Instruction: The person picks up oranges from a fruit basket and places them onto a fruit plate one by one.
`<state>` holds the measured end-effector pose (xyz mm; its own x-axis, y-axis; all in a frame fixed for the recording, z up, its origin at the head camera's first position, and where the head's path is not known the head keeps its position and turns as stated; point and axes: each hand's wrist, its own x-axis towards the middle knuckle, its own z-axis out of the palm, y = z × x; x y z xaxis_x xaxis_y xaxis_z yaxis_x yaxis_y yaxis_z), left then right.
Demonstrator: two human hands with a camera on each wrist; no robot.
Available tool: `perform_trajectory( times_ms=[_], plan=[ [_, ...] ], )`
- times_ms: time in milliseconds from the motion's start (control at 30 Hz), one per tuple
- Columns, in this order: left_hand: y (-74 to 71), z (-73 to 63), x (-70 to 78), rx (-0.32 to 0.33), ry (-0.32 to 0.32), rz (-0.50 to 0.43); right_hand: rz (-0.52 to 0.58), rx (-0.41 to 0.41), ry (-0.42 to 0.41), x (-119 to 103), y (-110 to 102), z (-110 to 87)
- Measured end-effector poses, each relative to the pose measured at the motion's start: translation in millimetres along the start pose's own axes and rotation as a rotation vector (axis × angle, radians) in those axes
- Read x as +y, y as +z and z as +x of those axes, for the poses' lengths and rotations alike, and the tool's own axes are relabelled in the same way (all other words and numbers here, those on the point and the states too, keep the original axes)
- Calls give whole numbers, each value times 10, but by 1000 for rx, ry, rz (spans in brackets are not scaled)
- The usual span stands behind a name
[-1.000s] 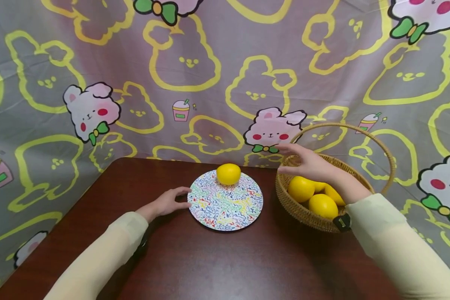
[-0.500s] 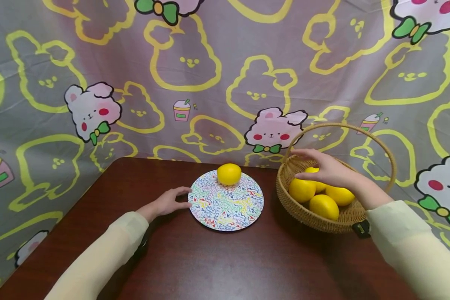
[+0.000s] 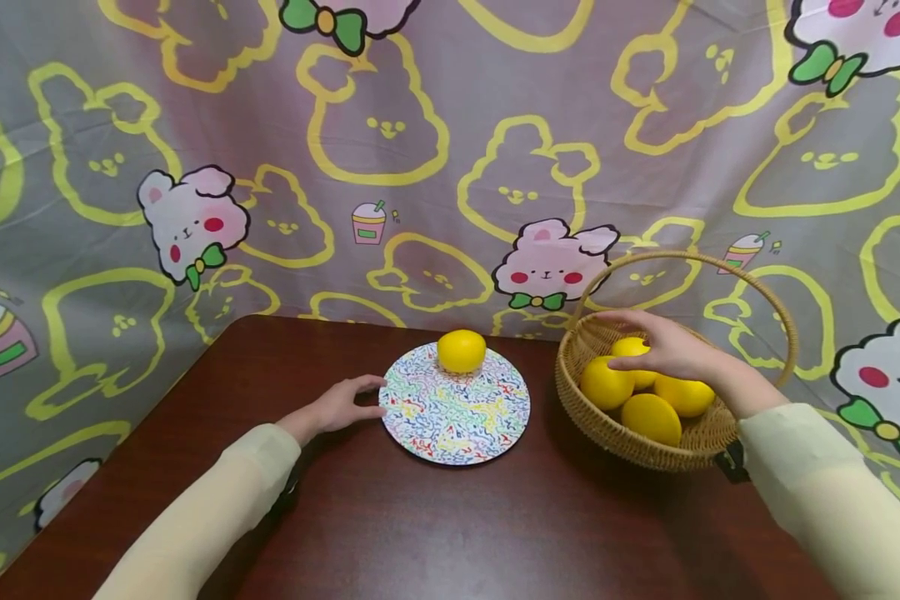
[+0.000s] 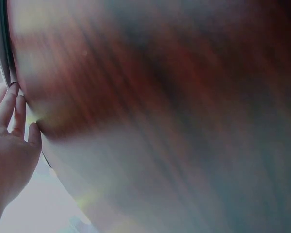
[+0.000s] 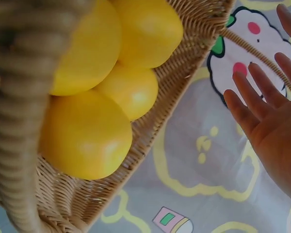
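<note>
A round plate (image 3: 453, 421) with a multicoloured squiggle pattern lies on the table, and one smooth yellow lemon (image 3: 461, 351) sits at its far edge. My left hand (image 3: 337, 406) is at the plate's left rim, thumb and fingers spread along it. In the left wrist view, the left hand (image 4: 12, 131) has its fingertips on the tabletop. My right hand (image 3: 663, 350) hovers over the wicker basket (image 3: 607, 442), with fingers extended and nothing held. Several yellow lemons (image 3: 651, 419) lie in the basket; the hand partly hides them. In the right wrist view, the right hand (image 5: 276, 126) shows an open palm.
The basket's tall arched handle (image 3: 783, 317) rises above its rim on the right. A patterned cloth (image 3: 420, 167) hangs close behind the dark brown table (image 3: 435, 533). The plate stands to the left of the basket.
My right hand has moved right and slightly lower over the basket, uncovering more of the lemons. The left hand and the plate with its lemon keep their places.
</note>
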<state>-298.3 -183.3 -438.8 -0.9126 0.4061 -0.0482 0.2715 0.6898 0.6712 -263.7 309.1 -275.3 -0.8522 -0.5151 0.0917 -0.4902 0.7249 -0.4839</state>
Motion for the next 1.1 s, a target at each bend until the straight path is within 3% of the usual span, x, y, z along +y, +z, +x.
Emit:
perform_trajectory(
  times_ms=[500,767,1100],
  plan=[
    [7,6,-4,6,-18,-6,-43,-78,103,233,33,139],
    [4,11,-4,2,-11,3,-13,-168,112,362,149,113],
    [11,7,3,5,-27,6,-1,-201,133,489,248,144]
  ],
)
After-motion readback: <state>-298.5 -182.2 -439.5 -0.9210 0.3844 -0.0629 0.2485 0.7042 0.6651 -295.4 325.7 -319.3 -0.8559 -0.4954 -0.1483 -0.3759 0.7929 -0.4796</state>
